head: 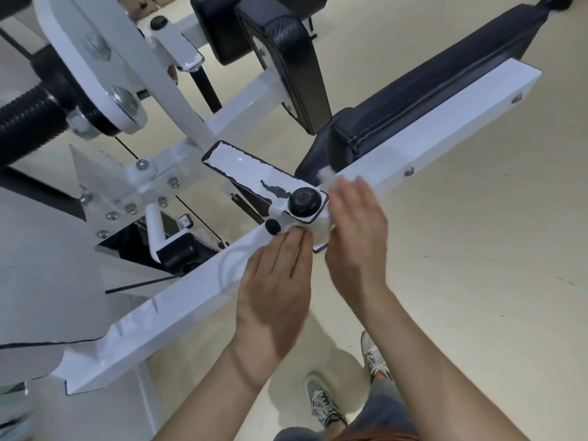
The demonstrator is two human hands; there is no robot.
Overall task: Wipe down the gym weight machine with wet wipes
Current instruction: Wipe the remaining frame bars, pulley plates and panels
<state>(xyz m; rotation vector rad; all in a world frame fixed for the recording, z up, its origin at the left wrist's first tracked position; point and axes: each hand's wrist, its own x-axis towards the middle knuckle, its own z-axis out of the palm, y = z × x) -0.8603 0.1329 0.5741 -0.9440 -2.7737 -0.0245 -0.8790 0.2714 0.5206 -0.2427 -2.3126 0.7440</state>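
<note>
Left hand (276, 281) lies flat, fingertips on the wet wipe (319, 233); right hand (356, 237) is blurred, its grip unclear. The wipe may snag on the black knob (304, 202).

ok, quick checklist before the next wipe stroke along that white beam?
1. Wet wipe on the white beam, beside the black knob: ok.
2. Left hand fingertips press the wipe: ok.
3. Right hand grip on the wipe: cannot tell, blurred.
4. Beam towards the black pad bare of obstacles: ok.
5. Shoes on the floor, apart from the frame: ok.
</note>
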